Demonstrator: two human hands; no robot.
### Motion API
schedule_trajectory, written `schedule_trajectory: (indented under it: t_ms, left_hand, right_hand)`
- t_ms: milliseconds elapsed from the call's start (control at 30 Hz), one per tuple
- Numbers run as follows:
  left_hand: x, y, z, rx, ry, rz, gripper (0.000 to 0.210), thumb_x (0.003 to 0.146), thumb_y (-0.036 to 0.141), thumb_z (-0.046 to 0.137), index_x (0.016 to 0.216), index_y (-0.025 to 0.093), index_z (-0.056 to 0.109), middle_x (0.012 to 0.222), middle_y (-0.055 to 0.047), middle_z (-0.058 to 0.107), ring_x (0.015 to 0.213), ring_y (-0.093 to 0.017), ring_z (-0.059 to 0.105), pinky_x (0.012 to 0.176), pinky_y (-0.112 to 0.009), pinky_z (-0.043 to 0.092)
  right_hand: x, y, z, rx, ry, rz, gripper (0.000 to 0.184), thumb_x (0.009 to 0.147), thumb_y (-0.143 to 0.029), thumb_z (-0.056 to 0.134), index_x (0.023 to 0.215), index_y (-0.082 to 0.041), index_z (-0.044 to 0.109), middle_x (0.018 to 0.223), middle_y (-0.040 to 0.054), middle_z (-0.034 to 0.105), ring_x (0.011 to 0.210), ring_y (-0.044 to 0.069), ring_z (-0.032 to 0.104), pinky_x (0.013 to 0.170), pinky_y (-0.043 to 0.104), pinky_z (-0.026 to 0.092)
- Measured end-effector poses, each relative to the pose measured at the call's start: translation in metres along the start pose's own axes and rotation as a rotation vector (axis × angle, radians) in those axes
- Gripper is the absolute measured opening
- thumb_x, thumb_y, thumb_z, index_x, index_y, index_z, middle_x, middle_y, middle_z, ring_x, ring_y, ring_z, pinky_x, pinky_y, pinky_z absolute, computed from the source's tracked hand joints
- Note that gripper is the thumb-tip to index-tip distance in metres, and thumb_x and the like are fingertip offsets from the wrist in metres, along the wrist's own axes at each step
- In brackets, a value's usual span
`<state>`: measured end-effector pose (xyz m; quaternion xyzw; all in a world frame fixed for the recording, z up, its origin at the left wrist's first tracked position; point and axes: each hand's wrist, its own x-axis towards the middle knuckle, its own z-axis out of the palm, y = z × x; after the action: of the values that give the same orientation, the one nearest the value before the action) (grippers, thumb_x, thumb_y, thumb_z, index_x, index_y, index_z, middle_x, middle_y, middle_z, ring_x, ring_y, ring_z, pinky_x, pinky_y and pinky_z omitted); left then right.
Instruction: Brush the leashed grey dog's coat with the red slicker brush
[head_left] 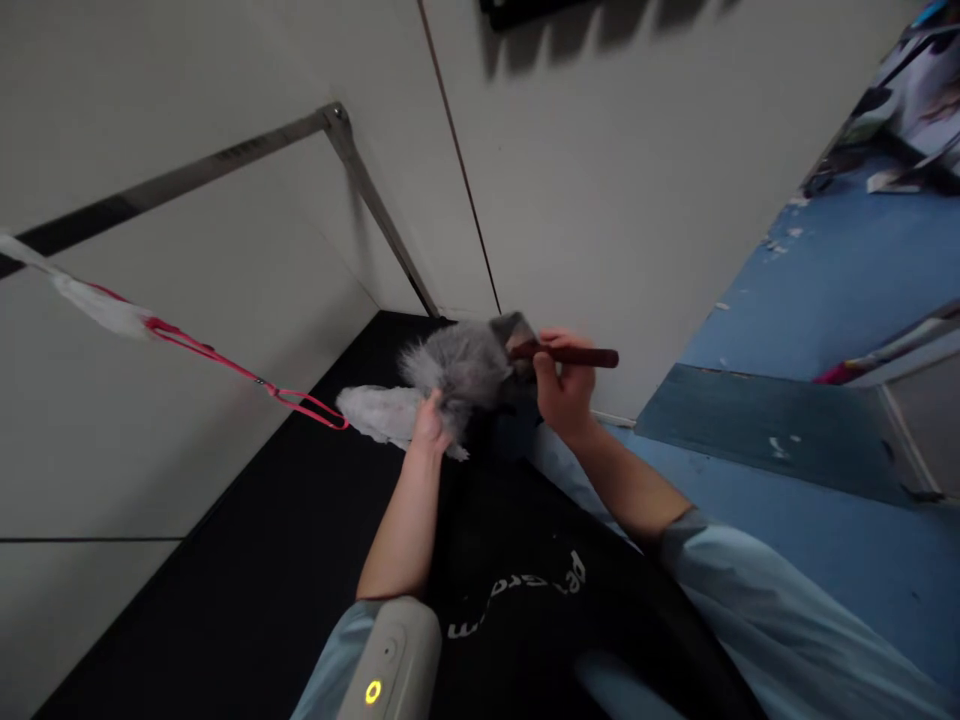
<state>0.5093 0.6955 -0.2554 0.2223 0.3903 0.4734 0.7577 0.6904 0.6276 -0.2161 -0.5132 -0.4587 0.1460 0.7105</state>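
A small grey furry animal [461, 365] is on the black grooming table [255, 560], fluffed up on the right and smoother and paler on the left. Which end is its head I cannot tell. My left hand [430, 425] is closed on the fur near the middle, its fingers partly hidden underneath. In my right hand [566, 395] is a slicker brush with a dark red-brown handle [589, 357]. The brush's head [514, 330] is against the right side of the fluffy fur. Its bristles are hidden.
A metal grooming arm [187, 175] carries a white wrap and a red loop leash [247, 372] reaching the animal's left end. Pale walls [600, 180] stand behind and left. A blue floor [810, 330] with fur tufts, a grey-green mat [765, 430] and a white device [397, 660] also show.
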Motion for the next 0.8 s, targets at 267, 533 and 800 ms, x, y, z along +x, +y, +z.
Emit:
schedule_trajectory:
  t_ms: [267,533,800]
  left_hand:
    - [-0.018,-0.021,0.001,-0.058,-0.135,-0.068,0.029,0.092,0.038,0.062,0.107,0.015,0.072,0.105,-0.011,0.078,0.119,-0.032,0.067,0.103,-0.045,0.052]
    - [-0.025,-0.028,0.011,-0.073,-0.168,-0.050,0.036,0.101,0.040,0.050,0.108,0.014,0.073,0.108,-0.011,0.078,0.123,-0.028,0.066,0.108,-0.040,0.049]
    - [-0.019,-0.029,-0.002,-0.113,-0.291,-0.045,0.036,0.087,0.043,0.071,0.110,0.015,0.074,0.115,-0.011,0.078,0.114,-0.028,0.071,0.101,-0.039,0.056]
  right_hand:
    - [-0.002,0.009,-0.008,-0.055,0.035,0.014,0.022,0.086,-0.046,0.060,0.093,-0.026,0.057,0.106,0.0097,0.069,0.102,0.025,0.065,0.091,0.044,0.056]
    - [-0.022,0.012,0.000,-0.075,-0.068,-0.076,0.018,0.086,-0.038,0.065,0.096,-0.024,0.058,0.110,0.0118,0.069,0.103,0.028,0.065,0.095,0.049,0.053]
    - [-0.024,0.015,-0.012,-0.057,0.048,-0.140,0.016,0.091,-0.040,0.060,0.094,-0.026,0.054,0.105,0.0075,0.067,0.102,0.024,0.065,0.094,0.044,0.052]
